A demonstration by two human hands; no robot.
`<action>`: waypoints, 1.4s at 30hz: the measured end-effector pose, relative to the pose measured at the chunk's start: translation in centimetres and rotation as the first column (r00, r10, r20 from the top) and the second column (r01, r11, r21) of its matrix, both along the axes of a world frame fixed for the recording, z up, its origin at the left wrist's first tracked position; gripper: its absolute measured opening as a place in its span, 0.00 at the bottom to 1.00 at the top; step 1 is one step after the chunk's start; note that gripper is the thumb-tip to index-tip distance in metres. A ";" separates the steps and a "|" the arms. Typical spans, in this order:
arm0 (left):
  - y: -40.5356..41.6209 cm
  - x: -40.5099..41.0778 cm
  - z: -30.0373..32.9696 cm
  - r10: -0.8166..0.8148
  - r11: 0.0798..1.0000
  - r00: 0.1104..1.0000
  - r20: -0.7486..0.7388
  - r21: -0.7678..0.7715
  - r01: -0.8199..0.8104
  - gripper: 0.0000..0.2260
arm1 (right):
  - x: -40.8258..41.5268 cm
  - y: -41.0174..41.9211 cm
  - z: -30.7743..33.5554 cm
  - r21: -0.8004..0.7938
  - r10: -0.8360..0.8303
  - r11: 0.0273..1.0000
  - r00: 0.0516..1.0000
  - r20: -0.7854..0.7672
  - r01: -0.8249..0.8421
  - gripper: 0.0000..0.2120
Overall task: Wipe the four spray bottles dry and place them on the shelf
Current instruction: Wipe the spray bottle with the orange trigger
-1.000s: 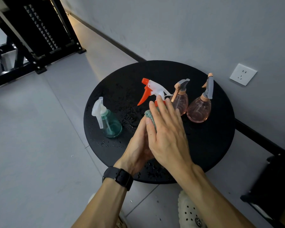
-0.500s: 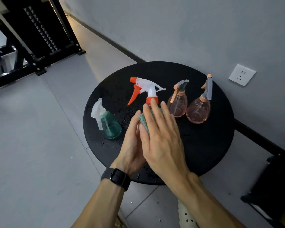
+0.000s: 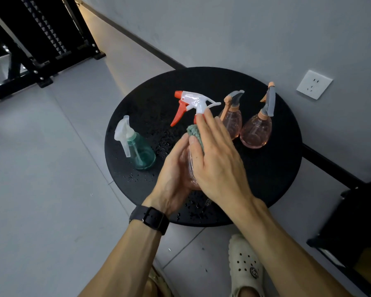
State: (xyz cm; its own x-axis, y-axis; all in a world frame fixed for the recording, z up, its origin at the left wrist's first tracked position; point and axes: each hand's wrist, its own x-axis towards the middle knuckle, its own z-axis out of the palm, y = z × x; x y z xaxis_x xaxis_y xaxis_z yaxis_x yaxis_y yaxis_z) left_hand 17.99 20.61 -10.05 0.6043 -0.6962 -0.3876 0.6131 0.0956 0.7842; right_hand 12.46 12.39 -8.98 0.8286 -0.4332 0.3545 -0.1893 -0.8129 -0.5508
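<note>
Above a round black table (image 3: 272,168), my left hand (image 3: 174,174) grips the clear body of a spray bottle with a white and orange trigger head (image 3: 191,102). My right hand (image 3: 216,159) lies over the bottle with fingers straight, pressing a green cloth (image 3: 195,132) against it. The bottle's body is mostly hidden between my hands. A teal bottle with a white sprayer (image 3: 137,146) stands at the table's left. Two pink bottles with grey and orange sprayers (image 3: 231,120) (image 3: 257,129) stand at the back right.
Water drops (image 3: 165,140) dot the tabletop near the teal bottle and by my wrists. A black metal rack (image 3: 36,33) stands at the far left on the grey floor. A wall socket (image 3: 314,84) is at the right, and dark furniture (image 3: 356,221) stands at the right edge.
The trigger head has turned back to the right and my right hand with the cloth has slid up toward the bottle's neck. The other bottles have not moved.
</note>
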 end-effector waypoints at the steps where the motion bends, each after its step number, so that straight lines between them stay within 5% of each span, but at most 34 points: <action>1: 0.1 0.2 -0.2 0.024 1.000 1.000 -0.009 0.002 -0.024 0.19 | -0.1 0.2 -0.2 -0.007 0.009 1.000 1.000 -0.006 -0.009 0.28; 6: 0.4 0.4 -0.2 0.083 0.995 0.995 -0.061 -0.057 -0.086 0.24 | -0.4 1.2 -0.7 -0.036 0.033 0.999 0.999 0.000 -0.032 0.27; 10: 0.1 -0.2 0.5 0.059 0.997 0.989 0.132 0.050 -0.066 0.23 | -0.3 0.9 -0.3 -0.004 0.034 0.999 0.999 -0.010 -0.034 0.28; 22: 0.2 -0.7 0.6 -0.005 0.987 0.970 0.243 0.157 -0.035 0.22 | -0.2 -0.7 0.9 0.172 0.070 0.984 0.994 -0.079 -0.055 0.26; 31: 0.4 0.2 0.1 0.205 0.977 0.963 0.174 0.022 -0.212 0.22 | -0.4 1.2 -0.2 0.165 0.085 0.983 0.996 0.004 -0.084 0.30; 42: 0.0 -0.7 -0.2 0.049 0.997 0.982 0.184 0.045 -0.059 0.22 | -0.3 -0.9 0.9 0.251 0.071 0.966 0.996 -0.061 -0.053 0.26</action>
State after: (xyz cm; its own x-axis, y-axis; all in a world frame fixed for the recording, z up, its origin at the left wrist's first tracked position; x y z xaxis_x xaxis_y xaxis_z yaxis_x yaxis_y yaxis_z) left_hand 17.26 20.61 -10.23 0.7043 -0.6432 -0.3004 0.4539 0.0826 0.8872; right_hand 12.16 11.53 -8.08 0.8753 -0.4477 0.1827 -0.1878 -0.6630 -0.7247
